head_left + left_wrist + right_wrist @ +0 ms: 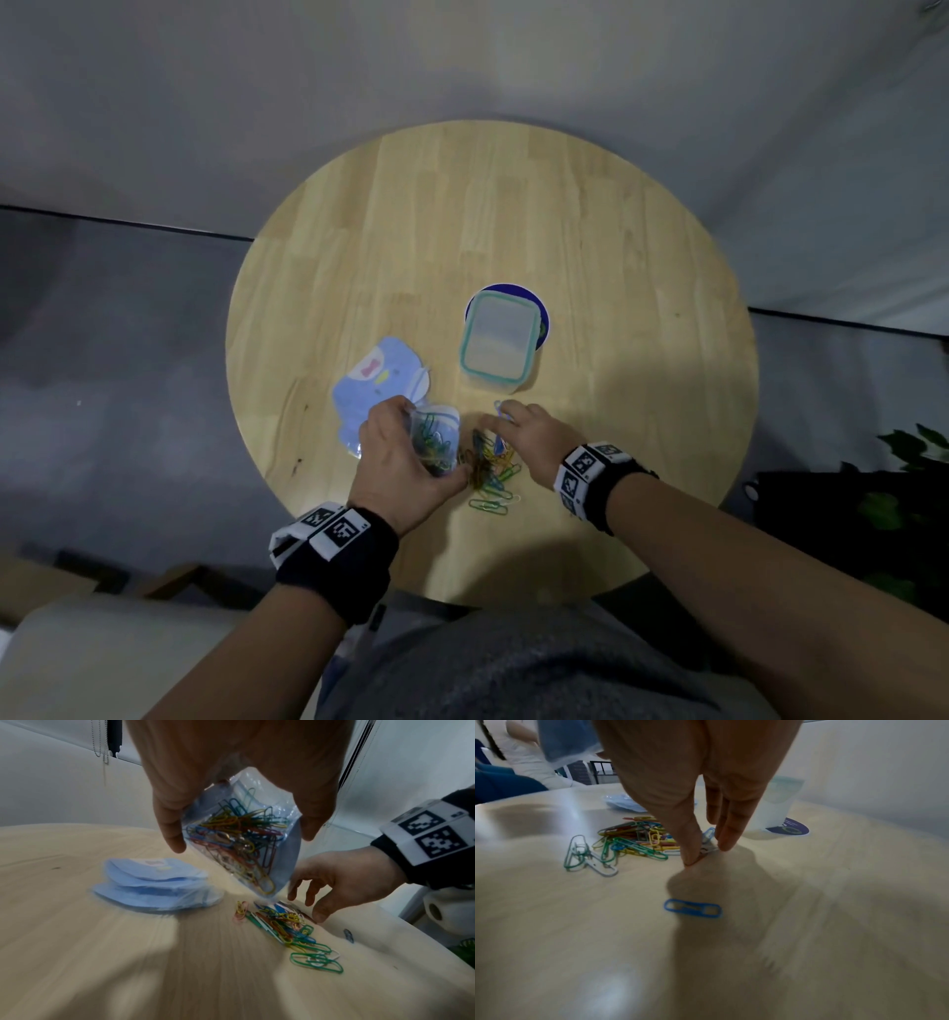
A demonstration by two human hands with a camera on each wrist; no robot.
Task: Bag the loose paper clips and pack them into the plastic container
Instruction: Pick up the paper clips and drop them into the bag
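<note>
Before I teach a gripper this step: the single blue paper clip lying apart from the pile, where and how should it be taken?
The blue paper clip lies flat on the table, clear of the pile. Come straight down from above and pinch across its narrow width, on the two long sides near the middle. Being thin and flat, it probably needs fingertips pressed onto the wood, or sliding to the table's edge first.

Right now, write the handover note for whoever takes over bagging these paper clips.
Left hand holds the clear bag, partly filled with clips, above the table.
Right hand is at the loose pile, fingers down on a clip; firm pinch unclear.
One blue clip lies apart from the pile.
Spare bags lie left; the container stands behind, lidded.
Left: bag the remaining clips, close the bag, pack it.
</note>
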